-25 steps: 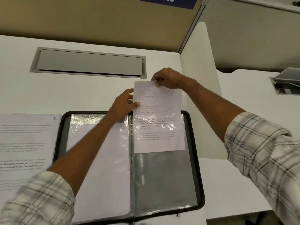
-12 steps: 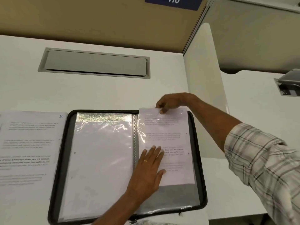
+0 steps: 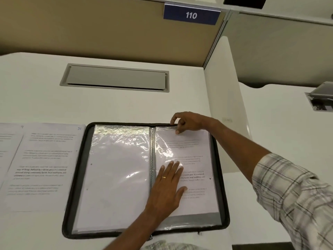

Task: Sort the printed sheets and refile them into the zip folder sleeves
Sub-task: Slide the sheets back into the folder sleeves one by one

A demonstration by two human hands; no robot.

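head view: a person files a printed sheet [image 3: 198, 147] into a zip folder [image 3: 223, 186] lying open on a desk [image 3: 36, 91].
right hand [image 3: 187, 122]: fingers and thumb curled, pinching the top edge of the right sleeve [image 3: 214, 220]; whether the sheet's top is in the pinch too cannot be told.
left hand [image 3: 167, 186]: flat, fingers straight, holding nothing, pressing the sleeve well below the pinch, just beside the spine [image 3: 152, 159].
sheet: inside the sleeve, running down from the pinch and under the left palm; a bare grey strip of sleeve shows below it.
loose sheets [image 3: 45, 165]: on the desk, well left of the pinch, beside the folder.
step: seating this sheet, judged nearly done.
next: probably a last push down from the pinch to the sleeve's bottom, then a reach left for another sheet.
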